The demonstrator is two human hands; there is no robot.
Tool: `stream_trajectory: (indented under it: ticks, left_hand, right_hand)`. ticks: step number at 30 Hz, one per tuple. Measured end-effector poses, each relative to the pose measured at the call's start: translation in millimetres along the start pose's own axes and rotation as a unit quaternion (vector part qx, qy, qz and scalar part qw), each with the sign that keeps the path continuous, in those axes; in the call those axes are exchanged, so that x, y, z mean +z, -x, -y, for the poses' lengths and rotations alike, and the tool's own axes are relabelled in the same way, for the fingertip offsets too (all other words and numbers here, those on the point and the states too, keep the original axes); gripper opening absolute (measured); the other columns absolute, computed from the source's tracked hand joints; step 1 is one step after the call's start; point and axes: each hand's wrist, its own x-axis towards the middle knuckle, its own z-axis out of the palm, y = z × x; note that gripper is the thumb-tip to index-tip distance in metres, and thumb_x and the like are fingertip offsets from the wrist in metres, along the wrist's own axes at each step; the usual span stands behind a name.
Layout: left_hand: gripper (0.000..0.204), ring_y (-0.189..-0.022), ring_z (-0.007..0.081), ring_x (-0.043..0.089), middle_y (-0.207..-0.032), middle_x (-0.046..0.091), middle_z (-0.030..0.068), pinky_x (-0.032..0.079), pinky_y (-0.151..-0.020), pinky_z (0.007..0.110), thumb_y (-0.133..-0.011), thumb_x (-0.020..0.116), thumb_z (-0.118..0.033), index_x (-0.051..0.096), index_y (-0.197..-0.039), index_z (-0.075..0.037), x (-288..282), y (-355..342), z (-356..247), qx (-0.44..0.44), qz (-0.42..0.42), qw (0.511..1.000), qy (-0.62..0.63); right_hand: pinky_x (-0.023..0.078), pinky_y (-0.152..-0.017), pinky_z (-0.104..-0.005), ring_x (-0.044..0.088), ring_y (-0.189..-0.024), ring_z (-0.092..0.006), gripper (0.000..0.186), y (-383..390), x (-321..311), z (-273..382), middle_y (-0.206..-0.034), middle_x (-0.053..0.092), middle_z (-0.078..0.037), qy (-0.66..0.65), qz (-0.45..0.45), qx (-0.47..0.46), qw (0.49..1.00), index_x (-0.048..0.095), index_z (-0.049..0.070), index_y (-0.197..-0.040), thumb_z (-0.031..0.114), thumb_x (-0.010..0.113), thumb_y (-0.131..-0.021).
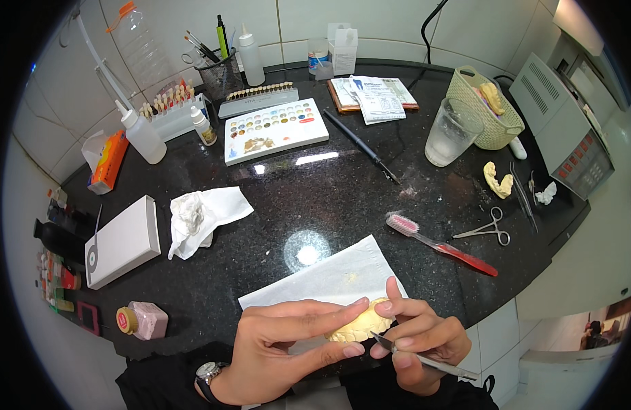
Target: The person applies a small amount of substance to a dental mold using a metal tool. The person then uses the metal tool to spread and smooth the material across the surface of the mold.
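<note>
My left hand (288, 342) is closed around a pale yellow plaster dental model (353, 328), thumb below and fingers over the top. In my right hand (425, 338) is a slim metal scalpel (442, 365), its dark tip against the row of teeth on the model's near edge. A finger of that hand also rests by the model's right side. Beneath both hands lies a white paper sheet (322, 277) with yellowish dust on it. The model's underside is hidden by my fingers.
Right of the paper are a pink-bristled toothbrush (442, 246), a hemostat (489, 229) and another dental model piece (497, 181). A crumpled tissue (206, 215) and a pink-filled jar (148, 321) lie left. Farther back are a paint palette (278, 130) and a glass (452, 133).
</note>
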Motion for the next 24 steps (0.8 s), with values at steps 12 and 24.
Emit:
stream_trajectory:
  ticks: [12,24]
  left_hand:
    - [0.041,-0.088,0.0201,0.065,-0.099,0.065,0.0210,0.052,-0.074,0.026,-0.069,0.077,0.001,0.064,-0.107,0.003,-0.6,0.0,0.7,0.008,0.004,1.000,0.000]
    - [0.040,-0.087,0.0192,0.064,-0.099,0.065,0.0209,0.052,-0.073,0.025,-0.070,0.076,0.001,0.064,-0.108,0.003,-1.4,0.5,0.9,-0.003,0.005,1.000,-0.003]
  right_hand:
    - [0.029,-0.104,-0.0580,0.061,-0.100,-0.0318,0.019,-5.6,-2.9,6.2,-0.070,0.063,-0.015,0.008,0.045,0.009,0.999,0.046,0.002,-0.090,0.014,0.061,-0.086]
    - [0.031,-0.103,-0.0589,0.061,-0.099,-0.0316,0.019,0.4,-2.5,-1.5,-0.071,0.063,-0.014,-0.003,0.003,-0.011,1.000,0.046,0.002,-0.089,0.014,0.061,-0.086]
